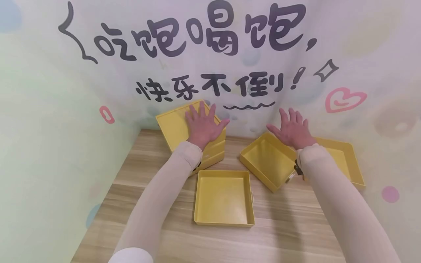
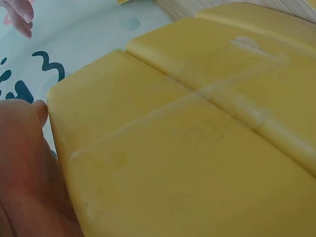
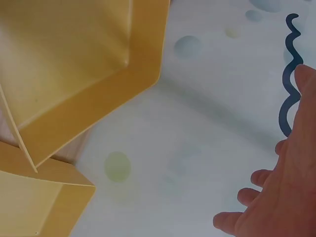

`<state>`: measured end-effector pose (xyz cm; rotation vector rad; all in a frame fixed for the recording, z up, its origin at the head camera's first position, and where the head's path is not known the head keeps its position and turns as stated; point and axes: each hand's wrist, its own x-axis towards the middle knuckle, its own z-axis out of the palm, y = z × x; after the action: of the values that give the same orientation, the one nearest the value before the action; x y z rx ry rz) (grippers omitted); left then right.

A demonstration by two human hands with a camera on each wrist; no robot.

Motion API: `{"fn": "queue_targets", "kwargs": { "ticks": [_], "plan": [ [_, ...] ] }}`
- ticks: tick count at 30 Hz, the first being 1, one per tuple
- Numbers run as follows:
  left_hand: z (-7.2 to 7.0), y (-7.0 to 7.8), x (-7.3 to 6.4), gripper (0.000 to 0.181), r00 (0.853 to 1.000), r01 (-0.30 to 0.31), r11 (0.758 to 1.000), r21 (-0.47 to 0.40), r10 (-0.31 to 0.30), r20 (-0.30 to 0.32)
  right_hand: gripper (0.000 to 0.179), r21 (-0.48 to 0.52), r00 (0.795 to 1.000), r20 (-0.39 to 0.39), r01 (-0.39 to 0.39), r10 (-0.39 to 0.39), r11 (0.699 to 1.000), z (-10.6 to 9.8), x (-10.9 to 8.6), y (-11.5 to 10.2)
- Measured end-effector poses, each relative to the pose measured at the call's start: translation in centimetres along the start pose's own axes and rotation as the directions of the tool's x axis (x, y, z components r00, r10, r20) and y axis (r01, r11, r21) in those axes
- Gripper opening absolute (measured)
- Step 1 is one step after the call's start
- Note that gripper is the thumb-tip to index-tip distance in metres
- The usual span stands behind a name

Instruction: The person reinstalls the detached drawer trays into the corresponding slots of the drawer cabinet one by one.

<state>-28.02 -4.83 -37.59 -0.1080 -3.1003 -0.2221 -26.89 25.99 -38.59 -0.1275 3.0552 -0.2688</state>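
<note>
Smooth yellow box [image 1: 174, 128], with clear tape [image 2: 207, 93] across its rounded side, and three shallow yellow trays [image 1: 223, 197] on the wood-grain table [image 1: 138, 164].
The box lies directly under the left hand [image 1: 204, 128], which rests on its top with fingers spread wide, not grasping; the right hand [image 1: 292, 131], fingers also apart, holds nothing near two trays.

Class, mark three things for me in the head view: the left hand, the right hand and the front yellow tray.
Left hand [image 1: 203, 128]: head view, on the back of the hand.
Right hand [image 1: 292, 131]: head view, on the back of the hand.
Front yellow tray [image 1: 224, 198]: head view, on its bare floor.
</note>
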Motion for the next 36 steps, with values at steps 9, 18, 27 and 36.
{"fn": "queue_targets", "kwargs": {
  "ticks": [9, 18, 27, 36],
  "plan": [
    [-0.1, -0.1, -0.4, 0.093, 0.999, 0.035, 0.999, -0.015, -0.035, 0.040, 0.101, 0.108, 1.000, -0.008, -0.001, 0.002, 0.994, 0.7, 0.2, 0.7],
    [0.3, 0.1, -0.6, 0.098, 0.997, 0.061, 0.998, -0.004, -0.061, 0.037, 0.090, 0.205, 0.999, -0.025, 0.030, -0.026, 0.978, 0.7, -0.6, 1.2],
    [0.4, -0.1, -0.6, 0.100, 0.998, 0.060, 0.998, -0.016, -0.060, 0.036, 0.073, 0.186, 0.996, -0.010, 0.093, -0.093, 0.978, 1.8, -1.7, 0.9],
    [0.7, -0.2, -0.6, 0.098, 0.998, 0.053, 0.998, -0.040, -0.052, 0.020, 0.060, 0.212, 0.988, -0.021, 0.151, -0.150, 0.965, 4.0, -2.8, 0.6]
  ]
}}
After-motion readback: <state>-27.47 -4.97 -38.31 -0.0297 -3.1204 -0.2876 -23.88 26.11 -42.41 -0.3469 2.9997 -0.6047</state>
